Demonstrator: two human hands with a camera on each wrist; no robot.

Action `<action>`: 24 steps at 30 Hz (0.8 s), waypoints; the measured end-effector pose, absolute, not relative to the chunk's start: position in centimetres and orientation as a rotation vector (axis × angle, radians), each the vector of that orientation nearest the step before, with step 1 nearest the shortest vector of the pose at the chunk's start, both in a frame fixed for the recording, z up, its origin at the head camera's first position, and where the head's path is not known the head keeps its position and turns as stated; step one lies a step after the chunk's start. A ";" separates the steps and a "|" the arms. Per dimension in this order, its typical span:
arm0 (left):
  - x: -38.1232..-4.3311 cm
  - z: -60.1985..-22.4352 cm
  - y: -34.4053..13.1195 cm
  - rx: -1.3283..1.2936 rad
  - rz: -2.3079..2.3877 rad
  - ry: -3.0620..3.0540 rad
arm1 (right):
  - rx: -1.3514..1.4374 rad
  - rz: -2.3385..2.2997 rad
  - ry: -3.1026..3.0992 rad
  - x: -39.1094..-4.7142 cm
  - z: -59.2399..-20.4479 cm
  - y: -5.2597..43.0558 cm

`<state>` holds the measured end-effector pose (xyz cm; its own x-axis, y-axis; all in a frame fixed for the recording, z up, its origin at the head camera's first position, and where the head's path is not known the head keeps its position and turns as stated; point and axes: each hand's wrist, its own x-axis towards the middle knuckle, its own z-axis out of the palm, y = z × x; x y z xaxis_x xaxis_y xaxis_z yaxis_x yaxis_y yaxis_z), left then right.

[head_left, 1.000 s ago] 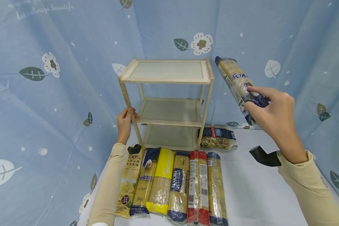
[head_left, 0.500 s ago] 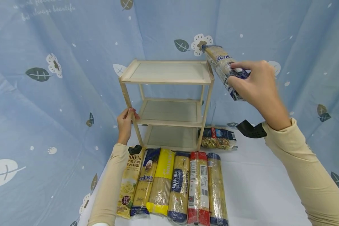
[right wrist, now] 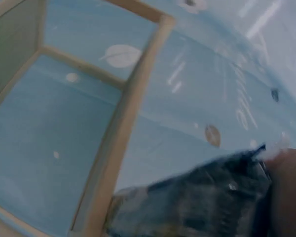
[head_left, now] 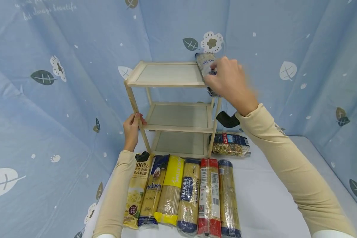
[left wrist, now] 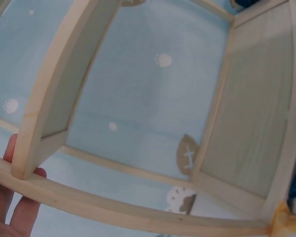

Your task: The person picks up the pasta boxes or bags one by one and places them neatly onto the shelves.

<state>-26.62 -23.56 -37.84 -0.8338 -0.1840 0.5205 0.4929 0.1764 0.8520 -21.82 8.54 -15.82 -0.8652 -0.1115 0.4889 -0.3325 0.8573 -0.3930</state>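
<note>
My right hand point(head_left: 230, 81) grips a clear and blue pasta bag point(head_left: 206, 63) over the right end of the top shelf of a three-tier wooden rack point(head_left: 172, 74). The bag slants, its far end at the shelf's back edge and its near end past the front edge. In the right wrist view the bag point(right wrist: 197, 197) looks blurred beside the frame. My left hand point(head_left: 132, 127) holds the rack's left front post at the middle shelf; in the left wrist view its fingers point(left wrist: 24, 210) wrap the wooden bar.
Several long spaghetti packs point(head_left: 168, 195) lie side by side in front of the rack on the white cloth point(head_left: 267, 198). A dark Agnesi pasta bag point(head_left: 230, 144) lies by the rack's right foot. Blue printed curtain point(head_left: 86, 49) hangs behind and at both sides.
My right hand has carried the pasta bag leftward, from beside the rack to over the right end of its top shelf. The left hand stays on the post.
</note>
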 end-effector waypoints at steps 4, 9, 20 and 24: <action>-26.5 -37.8 -23.6 -0.285 -1.713 -1.930 | 0.330 0.515 -2.571 -22.0 -16.6 7.1; -26.3 -37.7 -23.9 -0.267 -1.703 -1.919 | 0.245 0.464 -2.612 -22.1 -16.9 5.7; -26.1 -37.6 -23.8 -0.280 -1.742 -1.880 | 0.192 0.516 -2.573 -23.2 -17.3 4.0; -26.1 -37.5 -23.9 -0.294 -1.730 -1.885 | 0.303 0.438 -2.602 -23.1 -17.0 4.8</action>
<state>-26.14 -23.85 -37.49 -0.8198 -0.2062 0.5343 0.5146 0.1441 0.8452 -23.13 4.77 -17.01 -0.8597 -0.1332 0.4932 -0.2874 0.9243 -0.2512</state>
